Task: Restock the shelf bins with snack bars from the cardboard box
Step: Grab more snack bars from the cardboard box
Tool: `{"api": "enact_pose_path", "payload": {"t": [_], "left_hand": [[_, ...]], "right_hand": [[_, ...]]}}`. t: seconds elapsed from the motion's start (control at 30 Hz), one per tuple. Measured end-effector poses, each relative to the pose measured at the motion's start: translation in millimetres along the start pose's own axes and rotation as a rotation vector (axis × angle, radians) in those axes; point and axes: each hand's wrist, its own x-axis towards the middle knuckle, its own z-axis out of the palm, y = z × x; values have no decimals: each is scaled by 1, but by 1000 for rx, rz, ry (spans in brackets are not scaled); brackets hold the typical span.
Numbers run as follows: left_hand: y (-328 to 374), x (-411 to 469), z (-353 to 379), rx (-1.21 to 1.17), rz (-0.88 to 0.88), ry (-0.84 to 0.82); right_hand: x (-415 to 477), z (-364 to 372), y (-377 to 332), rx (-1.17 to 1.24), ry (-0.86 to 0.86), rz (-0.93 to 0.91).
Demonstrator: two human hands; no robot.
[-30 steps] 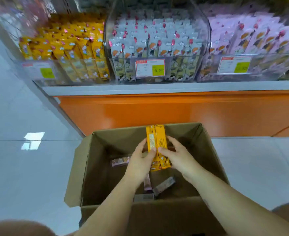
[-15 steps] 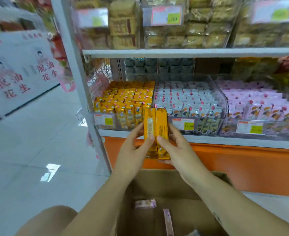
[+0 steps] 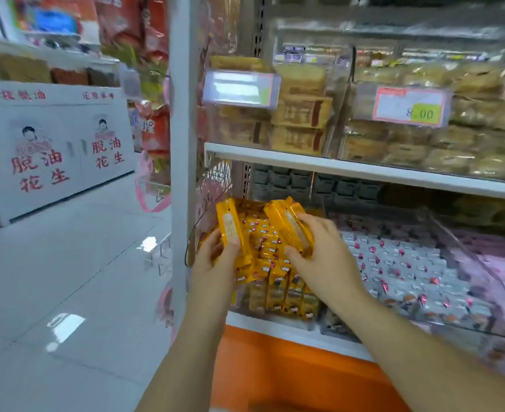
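My left hand (image 3: pixel 212 260) grips a yellow-wrapped snack bar (image 3: pixel 230 230), held upright over the left shelf bin. My right hand (image 3: pixel 324 254) grips another yellow snack bar (image 3: pixel 287 224), tilted to the left over the same bin. That clear bin (image 3: pixel 275 289) is packed with yellow bars standing in rows. The two held bars are apart, with the stocked bars showing between them. The cardboard box is out of view.
A clear bin of grey-and-white bars (image 3: pixel 409 272) sits to the right, then a pink bin (image 3: pixel 501 263). Above runs a white shelf (image 3: pixel 364 171) with wrapped cakes. A white upright post (image 3: pixel 183 144) borders the yellow bin's left. Below is an orange base panel (image 3: pixel 275 373).
Both hands rose from the cardboard box to the yellow bin. The stack of bars held together has split, one bar in each hand. The view swung up and left.
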Motion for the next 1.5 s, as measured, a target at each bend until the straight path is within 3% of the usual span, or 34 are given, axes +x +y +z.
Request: {"api": "enact_pose_path", "payload": {"t": [0.17, 0.27, 0.37, 0.47, 0.67, 0.87, 1.0, 1.1, 1.2, 1.33, 1.5], "left_hand": [[-11, 19, -13, -110, -81, 43], [-14, 26, -14, -135, -85, 52], [-16, 34, -13, -113, -62, 51], [-16, 36, -11, -71, -10, 44], [-12, 35, -12, -36, -10, 32], [-1, 36, -26, 298, 183, 94], [9, 33, -34, 585, 301, 113], [9, 28, -38, 828, 366, 13], [2, 23, -40, 928, 415, -89], [0, 14, -42, 914, 343, -106], [0, 11, -46, 921, 169, 8]], "right_hand": [[32, 16, 2, -239, -40, -21], [39, 19, -13, -169, -34, -164], [41, 24, -29, -11, -277, -238], [40, 34, -31, -148, -493, -226], [48, 39, -28, -41, -219, -193], [48, 20, -23, 100, 46, -225], [37, 10, -25, 189, 19, -234], [34, 7, -29, 200, -16, -223], [30, 8, -32, 94, -54, -251], [25, 9, -32, -55, -89, -292], [20, 9, -32, -134, -136, -229]]}}
